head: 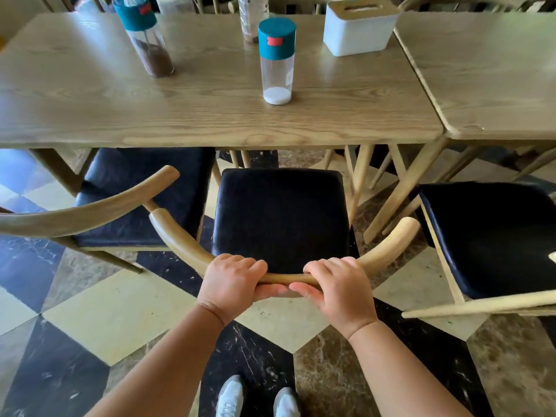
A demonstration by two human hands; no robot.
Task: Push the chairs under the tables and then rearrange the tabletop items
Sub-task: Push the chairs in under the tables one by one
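Observation:
A wooden chair with a black seat point(281, 218) stands in front of me, its seat wholly outside the edge of the wooden table point(195, 115). My left hand point(233, 281) and my right hand point(337, 285) both grip the chair's curved backrest point(180, 245) at its middle. On the table stand a teal-capped jar with white powder point(276, 60), a teal-capped jar with brown powder point(144, 37) leaning in the view, a clear bottle point(251, 16) and a white tissue box point(359, 27).
A second black-seated chair point(144, 194) on the left sits partly under the table. A third chair point(493, 236) stands on the right before a neighbouring table point(496, 70). Chequered tile floor point(120, 320) lies below; my shoes point(258, 398) show at the bottom.

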